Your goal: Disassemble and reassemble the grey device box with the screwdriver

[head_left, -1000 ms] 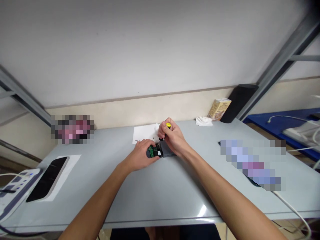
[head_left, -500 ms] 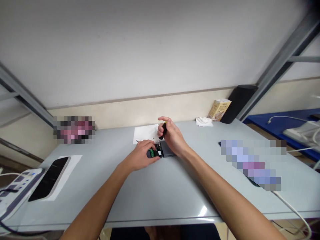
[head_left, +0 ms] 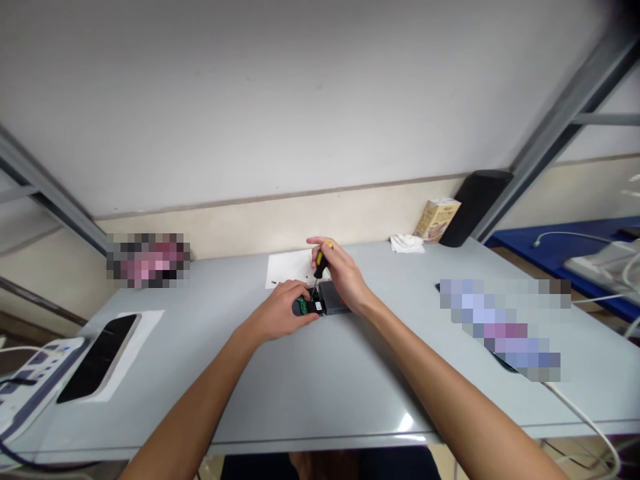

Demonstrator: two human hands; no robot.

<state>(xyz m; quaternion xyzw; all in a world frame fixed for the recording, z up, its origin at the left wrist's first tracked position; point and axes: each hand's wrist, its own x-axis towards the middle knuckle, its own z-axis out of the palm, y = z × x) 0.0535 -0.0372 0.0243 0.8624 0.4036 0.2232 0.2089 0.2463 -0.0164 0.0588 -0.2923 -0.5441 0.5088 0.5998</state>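
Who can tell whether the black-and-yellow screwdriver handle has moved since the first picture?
Yes: the screwdriver handle has shifted left against the flat white paper.

Open desk [head_left: 320,387] nearer than the hands [head_left: 283,310], wall [head_left: 320,133] behind, black slab [head_left: 99,360] left, carton [head_left: 436,220] back right

The grey worktop [head_left: 300,393] carries an opened grey device [head_left: 331,302], a white sheet [head_left: 286,267] behind it, a crumpled tissue [head_left: 407,244], carton [head_left: 437,220] and black cylinder [head_left: 476,208] at the back right, and paper [head_left: 148,328] at left.
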